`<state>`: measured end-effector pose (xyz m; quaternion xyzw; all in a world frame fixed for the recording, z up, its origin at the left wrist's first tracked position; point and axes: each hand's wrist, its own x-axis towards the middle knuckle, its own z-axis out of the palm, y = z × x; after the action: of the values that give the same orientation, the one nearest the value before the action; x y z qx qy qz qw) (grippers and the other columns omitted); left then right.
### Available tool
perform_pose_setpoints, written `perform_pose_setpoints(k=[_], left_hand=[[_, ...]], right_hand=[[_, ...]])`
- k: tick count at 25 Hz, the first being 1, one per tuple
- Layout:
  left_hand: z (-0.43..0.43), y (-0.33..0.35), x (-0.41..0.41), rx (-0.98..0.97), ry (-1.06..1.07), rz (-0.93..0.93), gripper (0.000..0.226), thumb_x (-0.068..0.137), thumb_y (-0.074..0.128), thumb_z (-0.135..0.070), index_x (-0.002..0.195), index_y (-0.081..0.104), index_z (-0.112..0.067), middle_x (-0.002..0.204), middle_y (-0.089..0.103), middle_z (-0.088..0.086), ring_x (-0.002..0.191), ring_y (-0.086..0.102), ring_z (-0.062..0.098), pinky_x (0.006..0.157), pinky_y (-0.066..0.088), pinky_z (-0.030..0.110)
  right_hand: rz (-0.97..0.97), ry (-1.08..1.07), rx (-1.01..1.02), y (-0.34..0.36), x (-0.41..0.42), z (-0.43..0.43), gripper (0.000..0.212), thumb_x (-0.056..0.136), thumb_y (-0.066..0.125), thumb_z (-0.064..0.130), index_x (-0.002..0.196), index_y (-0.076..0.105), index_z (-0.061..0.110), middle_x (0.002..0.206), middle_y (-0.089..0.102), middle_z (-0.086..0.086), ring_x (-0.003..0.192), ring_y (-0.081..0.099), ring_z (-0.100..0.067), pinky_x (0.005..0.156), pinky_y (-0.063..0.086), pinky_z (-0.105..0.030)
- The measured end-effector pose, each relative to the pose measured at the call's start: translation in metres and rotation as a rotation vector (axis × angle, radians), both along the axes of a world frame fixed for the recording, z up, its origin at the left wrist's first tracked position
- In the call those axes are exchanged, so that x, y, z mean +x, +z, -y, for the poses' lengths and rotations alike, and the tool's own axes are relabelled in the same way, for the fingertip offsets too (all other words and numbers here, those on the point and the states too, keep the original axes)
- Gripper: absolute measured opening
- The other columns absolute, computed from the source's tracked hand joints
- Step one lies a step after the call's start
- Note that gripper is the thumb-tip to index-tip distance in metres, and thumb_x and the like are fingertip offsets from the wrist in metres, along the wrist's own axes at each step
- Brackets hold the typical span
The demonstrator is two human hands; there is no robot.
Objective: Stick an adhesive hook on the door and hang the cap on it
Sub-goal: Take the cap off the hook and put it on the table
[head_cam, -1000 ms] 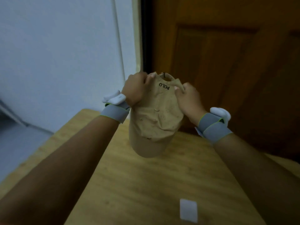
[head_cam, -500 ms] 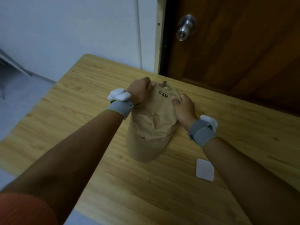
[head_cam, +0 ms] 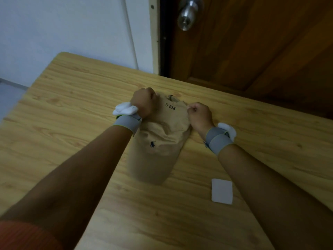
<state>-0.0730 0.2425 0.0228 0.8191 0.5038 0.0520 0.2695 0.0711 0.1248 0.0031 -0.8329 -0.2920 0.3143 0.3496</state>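
We see left hand (head_cam: 143,103) and right hand (head_cam: 199,115) both clamped on cap (head_cam: 158,139), over tabletop (head_cam: 72,98).

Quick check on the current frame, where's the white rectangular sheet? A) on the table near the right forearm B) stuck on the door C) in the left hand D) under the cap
A: the white sheet lies flat on the table beside the right forearm, apart from the cap, which the left hand and right hand both grip.
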Motion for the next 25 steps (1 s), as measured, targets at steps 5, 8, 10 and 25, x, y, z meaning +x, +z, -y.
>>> perform_pose_setpoints(k=[5, 8, 10, 25], left_hand=[[0.044, 0.026, 0.01, 0.185, 0.052, 0.111, 0.034, 0.098, 0.042, -0.021, 0.126, 0.053, -0.006, 0.128, 0.054, 0.02, 0.121, 0.046, 0.039, 0.1, 0.039, 0.049], [0.088, 0.042, 0.021, 0.263, -0.018, 0.259, 0.028, 0.096, 0.044, -0.018, 0.114, 0.059, -0.003, 0.116, 0.061, 0.021, 0.111, 0.053, 0.037, 0.094, 0.04, 0.048], [0.13, 0.047, 0.025, 0.296, -0.076, 0.32, 0.025, 0.095, 0.045, -0.016, 0.108, 0.061, -0.002, 0.107, 0.065, 0.02, 0.102, 0.057, 0.036, 0.09, 0.043, 0.046], [0.294, -0.008, -0.077, 0.107, -0.015, 0.352, 0.019, 0.093, 0.047, -0.01, 0.106, 0.061, -0.004, 0.097, 0.071, 0.016, 0.09, 0.063, 0.033, 0.078, 0.046, 0.036]], right_hand=[[0.049, 0.02, 0.11, 0.007, 0.007, 0.05, 0.029, 0.095, 0.047, 0.019, 0.12, 0.058, 0.01, 0.121, 0.064, -0.014, 0.111, 0.059, -0.029, 0.084, 0.045, -0.025], [0.124, 0.119, 0.142, 0.009, 0.01, 0.096, 0.02, 0.093, 0.051, 0.014, 0.103, 0.065, 0.005, 0.104, 0.07, -0.017, 0.099, 0.063, -0.031, 0.072, 0.039, -0.022], [0.114, 0.2, 0.108, 0.008, 0.011, 0.137, 0.018, 0.092, 0.052, 0.012, 0.089, 0.066, 0.002, 0.091, 0.071, -0.02, 0.09, 0.064, -0.034, 0.074, 0.044, -0.029], [0.204, 0.591, -0.232, -0.009, -0.068, 0.258, 0.018, 0.081, 0.067, 0.008, 0.098, 0.063, 0.006, 0.11, 0.06, -0.018, 0.107, 0.055, -0.035, 0.09, 0.047, -0.039]])
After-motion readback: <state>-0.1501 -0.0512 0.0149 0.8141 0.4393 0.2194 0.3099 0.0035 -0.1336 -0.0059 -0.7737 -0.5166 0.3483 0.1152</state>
